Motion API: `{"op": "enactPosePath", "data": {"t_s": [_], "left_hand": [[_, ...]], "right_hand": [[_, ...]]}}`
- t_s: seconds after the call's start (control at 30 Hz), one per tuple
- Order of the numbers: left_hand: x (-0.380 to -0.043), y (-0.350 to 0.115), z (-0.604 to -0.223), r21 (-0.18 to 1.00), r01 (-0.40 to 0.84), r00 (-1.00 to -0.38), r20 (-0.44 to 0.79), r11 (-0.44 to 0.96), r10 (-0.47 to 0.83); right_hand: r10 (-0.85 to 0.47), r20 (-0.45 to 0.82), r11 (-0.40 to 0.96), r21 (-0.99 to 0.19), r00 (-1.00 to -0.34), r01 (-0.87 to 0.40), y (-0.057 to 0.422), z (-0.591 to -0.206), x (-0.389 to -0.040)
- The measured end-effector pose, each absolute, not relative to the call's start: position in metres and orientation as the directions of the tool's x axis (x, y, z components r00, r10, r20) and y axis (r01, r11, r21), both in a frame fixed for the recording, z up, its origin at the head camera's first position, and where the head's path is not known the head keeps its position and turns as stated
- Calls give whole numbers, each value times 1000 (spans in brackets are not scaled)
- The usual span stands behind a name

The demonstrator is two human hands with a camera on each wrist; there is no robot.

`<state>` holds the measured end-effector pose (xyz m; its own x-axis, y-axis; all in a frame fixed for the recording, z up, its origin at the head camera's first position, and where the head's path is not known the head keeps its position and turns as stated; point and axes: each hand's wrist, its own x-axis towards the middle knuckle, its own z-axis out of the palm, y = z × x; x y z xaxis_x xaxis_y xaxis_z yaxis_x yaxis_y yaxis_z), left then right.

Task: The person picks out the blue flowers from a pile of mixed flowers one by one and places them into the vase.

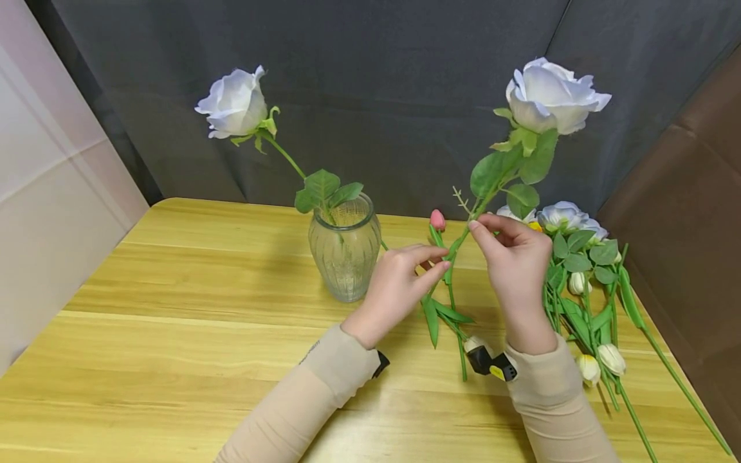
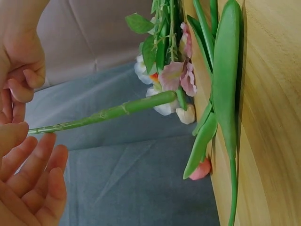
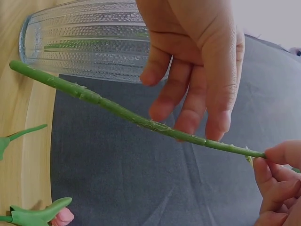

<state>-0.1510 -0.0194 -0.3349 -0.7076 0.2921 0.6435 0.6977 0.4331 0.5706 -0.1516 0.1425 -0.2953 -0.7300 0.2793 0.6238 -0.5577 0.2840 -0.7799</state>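
Note:
A large white artificial rose (image 1: 552, 96) is held up to the right of the glass vase. My right hand (image 1: 515, 276) pinches its stem between thumb and fingertips, just below the leaves. Lower on the same stem, the thumb and forefinger of my left hand (image 1: 393, 283) pinch it lightly, the other fingers spread. In the right wrist view the bare stem (image 3: 117, 110) slants past the left fingertips, its cut end near the vase's side. The ribbed clear vase (image 1: 344, 263) stands upright and holds another white rose (image 1: 234, 103), which leans left over the rim.
A pink tulip (image 1: 437, 220) lies on the wooden table (image 1: 202, 321) behind my hands, with a pale tulip (image 1: 475, 345) between my forearms. At the right is a heap of white roses (image 1: 561, 215), white tulips (image 1: 611, 359) and green stems. Dark cloth (image 1: 376, 96) hangs behind the table.

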Motion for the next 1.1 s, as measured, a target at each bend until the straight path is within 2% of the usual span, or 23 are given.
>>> {"op": "enactPosePath", "data": {"t_s": [0.3, 0.67, 0.87, 1.1], "left_hand": [[-151, -18, -337, 548, 703, -700, 645, 453, 306], [-153, -20, -336, 525, 721, -679, 668, 453, 306], [-153, -22, -335, 502, 747, -646, 701, 435, 301], [-153, -28, -330, 477, 759, -623, 731, 443, 280]], "right_hand": [[292, 602, 226, -799, -743, -558, 142, -294, -149], [309, 596, 223, -803, -742, -552, 142, -293, -148], [291, 579, 213, -815, -762, -538, 141, -294, -149], [240, 595, 146, -803, -767, -578, 141, -300, -156]]}}
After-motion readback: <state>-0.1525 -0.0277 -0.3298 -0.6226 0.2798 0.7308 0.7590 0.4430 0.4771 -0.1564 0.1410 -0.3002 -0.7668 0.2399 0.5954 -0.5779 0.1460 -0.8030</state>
